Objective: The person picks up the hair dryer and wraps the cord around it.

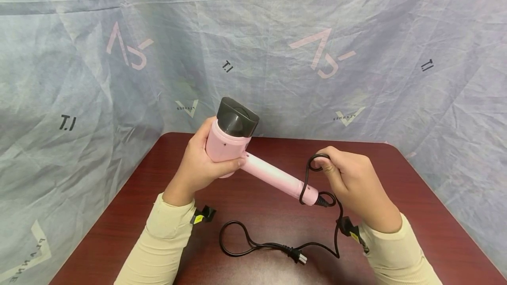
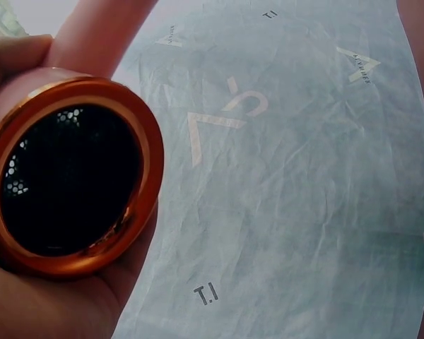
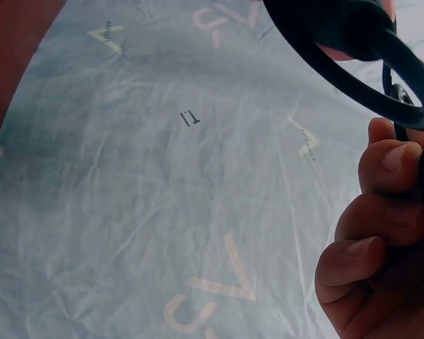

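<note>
My left hand (image 1: pixel 200 162) grips a pink hair dryer (image 1: pixel 225 146) round its barrel, thumb across the front. A dark nozzle (image 1: pixel 237 118) caps the barrel and points up and away. The handle slants down to the right, above the table. In the left wrist view the dryer's other end shows a copper-coloured ring (image 2: pixel 152 148) round a dark mesh. My right hand (image 1: pixel 352 179) pinches the black cord (image 1: pixel 306 170) between thumb and fingers, near the handle's end. There the cord loops round the handle; in the right wrist view a loop (image 3: pixel 339 81) hangs close above curled fingers.
The rest of the cord trails down to the dark red table (image 1: pixel 190 267), where a loop and the two-pronged plug (image 1: pixel 295 254) lie near the front. A grey printed cloth (image 1: pixel 253 56) hangs behind the table and at both sides. Black straps circle both wrists.
</note>
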Tool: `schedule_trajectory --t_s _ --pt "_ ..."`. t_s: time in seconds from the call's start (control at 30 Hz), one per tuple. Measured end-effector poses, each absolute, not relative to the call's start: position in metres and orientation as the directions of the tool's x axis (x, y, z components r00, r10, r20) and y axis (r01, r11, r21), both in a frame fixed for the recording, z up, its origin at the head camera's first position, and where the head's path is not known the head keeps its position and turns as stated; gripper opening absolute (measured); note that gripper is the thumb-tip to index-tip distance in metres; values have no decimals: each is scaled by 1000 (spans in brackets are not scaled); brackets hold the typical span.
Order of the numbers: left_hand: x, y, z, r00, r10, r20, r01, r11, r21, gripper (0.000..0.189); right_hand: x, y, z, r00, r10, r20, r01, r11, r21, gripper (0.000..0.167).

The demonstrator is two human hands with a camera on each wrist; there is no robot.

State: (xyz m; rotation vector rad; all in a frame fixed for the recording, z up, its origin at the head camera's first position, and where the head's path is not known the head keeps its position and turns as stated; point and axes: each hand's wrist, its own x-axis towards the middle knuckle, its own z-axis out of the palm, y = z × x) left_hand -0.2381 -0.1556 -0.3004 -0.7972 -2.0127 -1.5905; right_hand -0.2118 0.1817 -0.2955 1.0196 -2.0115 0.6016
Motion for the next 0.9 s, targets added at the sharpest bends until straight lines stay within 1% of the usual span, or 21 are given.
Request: schedule_trajectory --t_s 0.1,0.3,0.37,0.47,0.6,0.8,0.9 --pt "-238 -155 -300 -730 165 664 684 161 712 79 -212 181 -296 -369 -447 815 -826 560 -67 26" --pt "-236 -155 -299 -722 170 671 692 153 706 78 -212 182 -297 -414 -437 798 -812 574 -106 22" --pt "-236 -155 -299 -720 172 672 694 155 703 78 -213 182 -297 -417 -437 797 -811 575 -108 19" --pt "-235 -155 -298 -718 176 674 696 150 702 77 -213 183 -297 -429 -440 789 -807 580 -115 18" --pt "-235 -154 -297 -715 186 674 697 121 706 76 -213 183 -298 -434 -441 786 -806 580 -119 20" --pt "-236 -154 -298 -716 209 666 687 43 725 77 -215 182 -298 -445 -448 775 -814 562 -143 17" --pt "-236 -154 -298 -716 220 663 681 13 732 77 -215 182 -298 -449 -452 771 -815 562 -144 19"
